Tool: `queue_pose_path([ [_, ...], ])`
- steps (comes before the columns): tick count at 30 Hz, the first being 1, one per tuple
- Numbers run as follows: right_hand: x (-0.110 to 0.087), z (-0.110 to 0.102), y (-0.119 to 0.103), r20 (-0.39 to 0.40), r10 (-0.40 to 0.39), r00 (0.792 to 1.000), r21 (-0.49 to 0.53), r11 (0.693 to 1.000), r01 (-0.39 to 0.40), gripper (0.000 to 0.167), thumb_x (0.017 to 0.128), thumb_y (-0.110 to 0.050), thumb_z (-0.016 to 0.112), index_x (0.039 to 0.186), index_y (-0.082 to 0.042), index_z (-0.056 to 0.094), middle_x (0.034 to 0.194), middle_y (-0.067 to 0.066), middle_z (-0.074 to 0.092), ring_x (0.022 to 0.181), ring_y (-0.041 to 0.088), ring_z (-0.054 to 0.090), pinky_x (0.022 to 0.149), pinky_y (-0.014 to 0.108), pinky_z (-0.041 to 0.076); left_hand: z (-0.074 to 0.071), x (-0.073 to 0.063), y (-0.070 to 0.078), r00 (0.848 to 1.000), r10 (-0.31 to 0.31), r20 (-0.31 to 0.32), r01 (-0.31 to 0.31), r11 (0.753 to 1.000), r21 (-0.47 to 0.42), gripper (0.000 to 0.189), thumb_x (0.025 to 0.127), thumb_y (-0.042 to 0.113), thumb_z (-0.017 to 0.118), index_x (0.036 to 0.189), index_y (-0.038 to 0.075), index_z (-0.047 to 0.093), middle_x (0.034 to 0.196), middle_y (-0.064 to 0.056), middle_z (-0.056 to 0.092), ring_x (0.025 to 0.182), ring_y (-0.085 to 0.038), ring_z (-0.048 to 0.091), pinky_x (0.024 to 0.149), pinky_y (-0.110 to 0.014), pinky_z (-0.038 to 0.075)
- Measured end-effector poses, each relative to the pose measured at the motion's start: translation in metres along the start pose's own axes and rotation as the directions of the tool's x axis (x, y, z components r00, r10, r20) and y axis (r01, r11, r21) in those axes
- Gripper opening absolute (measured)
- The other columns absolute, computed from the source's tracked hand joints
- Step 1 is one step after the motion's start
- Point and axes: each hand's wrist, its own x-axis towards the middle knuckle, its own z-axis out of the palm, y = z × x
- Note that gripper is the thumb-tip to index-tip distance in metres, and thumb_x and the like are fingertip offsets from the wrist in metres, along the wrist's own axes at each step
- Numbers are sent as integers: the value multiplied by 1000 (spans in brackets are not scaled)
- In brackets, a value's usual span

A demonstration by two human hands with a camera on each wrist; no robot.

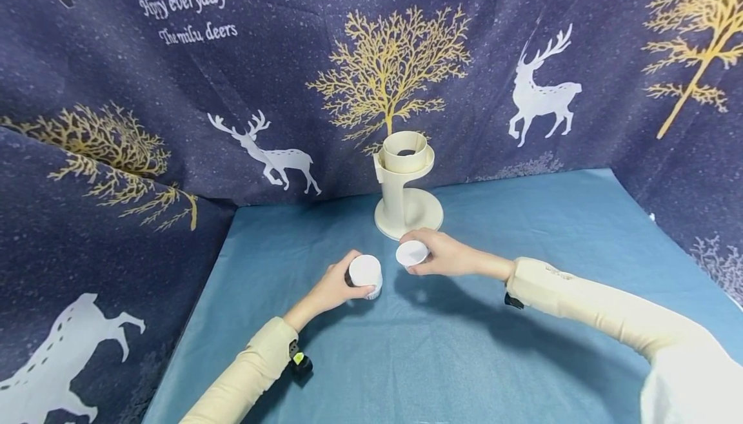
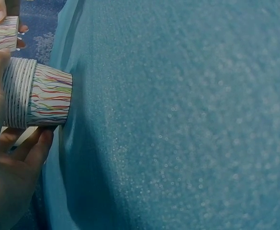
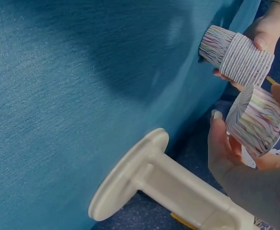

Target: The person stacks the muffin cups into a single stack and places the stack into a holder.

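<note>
My left hand (image 1: 335, 287) grips a stack of nested paper cups (image 1: 366, 272), thumb on one side and fingers on the other. In the left wrist view the stack (image 2: 51, 96) shows several rims and wavy coloured lines on the outermost cup. My right hand (image 1: 448, 254) holds a paper cup (image 1: 412, 253) with its mouth facing up, a short way right of the stack. The right wrist view shows the same streaky pattern on this cup (image 3: 259, 122), with fingers and thumb around its side. Both hands are over the blue cloth.
A cream stand (image 1: 395, 201) with a round base and an open cylinder (image 1: 405, 153) in its top ring stands at the back, just behind my right hand. Blue cloth (image 1: 441, 359) covers the table. A dark curtain (image 1: 278, 75) with deer and trees hangs behind and at the sides.
</note>
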Motion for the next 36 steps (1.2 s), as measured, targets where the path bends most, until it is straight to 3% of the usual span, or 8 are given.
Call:
queue_pose_path([
  [6,2,2,-2,21,-10,1000,-5,1000,10,50,84,-23,74,127,-8,55,121,11,58,100,20,57,74,23,52,0,1,1,1000,-7,8,7,1000,-8,54,78,32,81,123,22,53,111,-1,66,98,-16,63,82,-33,49],
  [19,11,6,-15,-36,-59,998,-2,998,59,52,82,-23,76,126,-8,53,115,8,62,94,17,59,74,26,53,-1,1,2,1000,-6,15,6,1000,-8,53,78,32,81,121,19,53,110,-2,67,97,-17,63,82,-35,49],
  [31,17,12,-22,-49,-153,987,-11,988,153,50,86,-21,73,129,-6,54,124,9,61,103,19,61,78,27,54,-2,1,2,999,7,43,-6,1000,-8,50,80,32,79,120,22,51,109,1,67,95,-14,63,80,-29,49],
  [36,19,15,-23,-30,-185,982,12,983,185,55,85,-18,73,133,-2,51,126,12,60,104,21,61,81,37,56,-2,1,1,998,24,57,-23,1000,-15,50,81,32,78,121,22,50,107,1,67,94,-13,63,78,-28,49],
])
